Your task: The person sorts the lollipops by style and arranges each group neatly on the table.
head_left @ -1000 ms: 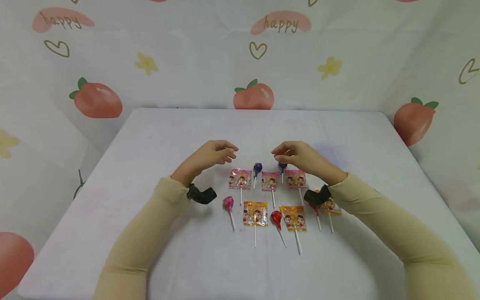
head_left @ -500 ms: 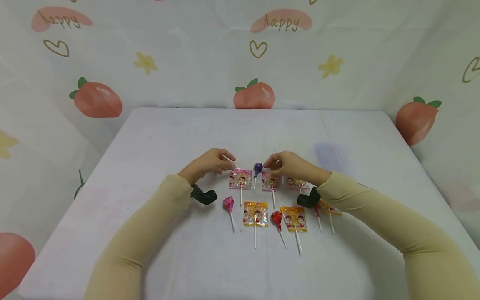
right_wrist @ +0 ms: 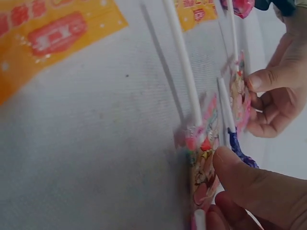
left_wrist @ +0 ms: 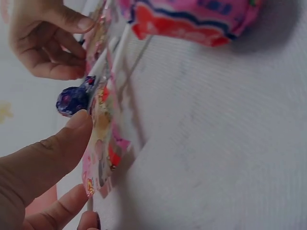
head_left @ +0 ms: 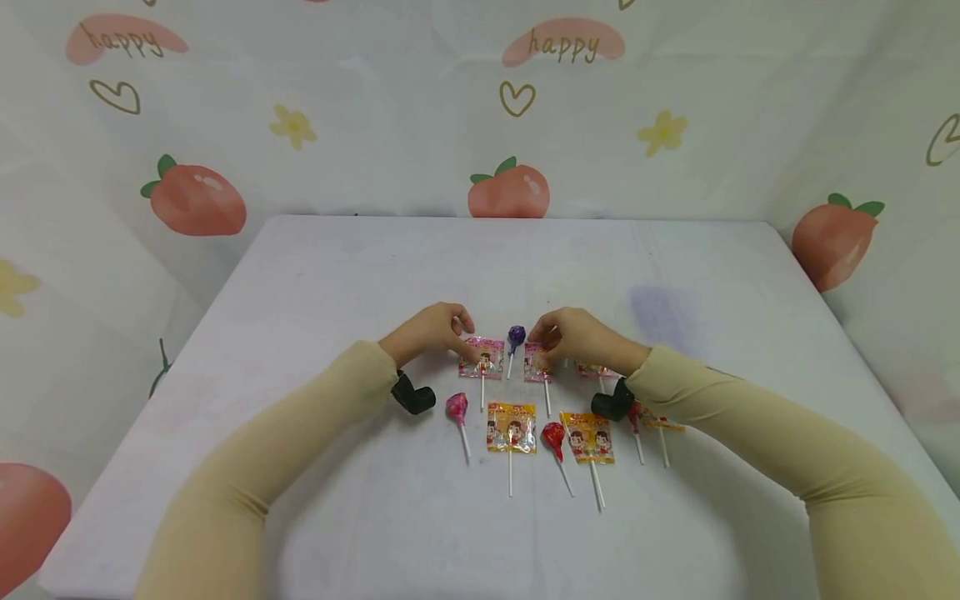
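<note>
Flat lollipops in pink wrappers lie in the back row. My left hand [head_left: 433, 331] pinches the left pink-wrapped lollipop [head_left: 489, 358] by its wrapper, thumb on the near face and fingers at the far edge. A second pink-wrapped lollipop [right_wrist: 204, 167] is pinched likewise by my right hand [head_left: 583, 337]; fingers partly hide it. Both wrappers remain low over the table, sticks pointing toward me. Between the hands lies a round purple lollipop [head_left: 516, 336], touched by neither. Under the right hand and wrist, another pink-wrapped lollipop [head_left: 594, 369] is partly covered.
Nearer me lie a round pink lollipop [head_left: 457, 407], a yellow-wrapped lollipop [head_left: 512, 427], a round red lollipop [head_left: 553, 435] and more yellow-wrapped ones. Black wrist mounts [head_left: 613, 402] hang low beside the sweets. A white cloth covers the table [head_left: 360, 275]; a printed curtain stands behind.
My right hand has come left from the purple lollipop on the right to the middle pink wrapper. The left hand has come down and right onto the left pink wrapper.
</note>
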Demonstrator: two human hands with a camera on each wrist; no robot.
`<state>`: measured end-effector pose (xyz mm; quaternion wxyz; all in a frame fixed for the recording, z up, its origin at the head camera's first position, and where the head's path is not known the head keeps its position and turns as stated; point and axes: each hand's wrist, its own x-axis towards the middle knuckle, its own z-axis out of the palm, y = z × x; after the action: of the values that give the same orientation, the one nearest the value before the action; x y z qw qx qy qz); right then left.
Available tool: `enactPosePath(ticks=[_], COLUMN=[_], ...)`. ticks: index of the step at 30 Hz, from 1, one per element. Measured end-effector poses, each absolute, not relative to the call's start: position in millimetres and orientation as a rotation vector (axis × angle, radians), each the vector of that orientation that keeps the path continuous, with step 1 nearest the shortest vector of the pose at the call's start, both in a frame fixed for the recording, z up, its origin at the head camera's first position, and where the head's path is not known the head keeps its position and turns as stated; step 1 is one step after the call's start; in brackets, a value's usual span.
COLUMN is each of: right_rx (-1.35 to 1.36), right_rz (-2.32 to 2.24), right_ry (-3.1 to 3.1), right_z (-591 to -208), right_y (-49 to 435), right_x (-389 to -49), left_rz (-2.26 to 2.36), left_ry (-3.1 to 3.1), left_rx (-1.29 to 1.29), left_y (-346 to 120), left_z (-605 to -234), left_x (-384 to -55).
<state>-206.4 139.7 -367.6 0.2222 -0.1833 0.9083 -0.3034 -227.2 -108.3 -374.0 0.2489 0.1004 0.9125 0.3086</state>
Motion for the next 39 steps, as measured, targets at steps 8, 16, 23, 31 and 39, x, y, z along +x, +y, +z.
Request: enactPosePath(ticks=[8, 16, 23, 31, 39], right_rx=[-0.544, -0.578, -0.580, -0.615, -0.604], right_rz=[-0.815, -0.754, -0.748, -0.754, -0.755], right_ry=[2.536, 2.567, 2.582, 2.592, 2.593], right_z=[-365.8, -364.6, -368.8, -369.4, -369.7], right_y=[137.6, 135.1, 135.1, 136.0, 136.2], right_x=[-204.9, -203.2, -204.3, -202.1, -203.4], left_rz=[0.783, 0.779, 0.766, 0.820, 0.866], left_ry=[2.510, 2.488, 2.475, 2.465, 2.475], left_rx=[0.275, 0.283, 0.259, 0.255, 0.287], left_y=[-103.4, -102.3, -100.2, -101.8, -100.9], left_z=[-376.8, -376.7, -374.8, -377.7, -373.3], left_x=[-228.5, -229.5, -228.8, -228.8, -227.5])
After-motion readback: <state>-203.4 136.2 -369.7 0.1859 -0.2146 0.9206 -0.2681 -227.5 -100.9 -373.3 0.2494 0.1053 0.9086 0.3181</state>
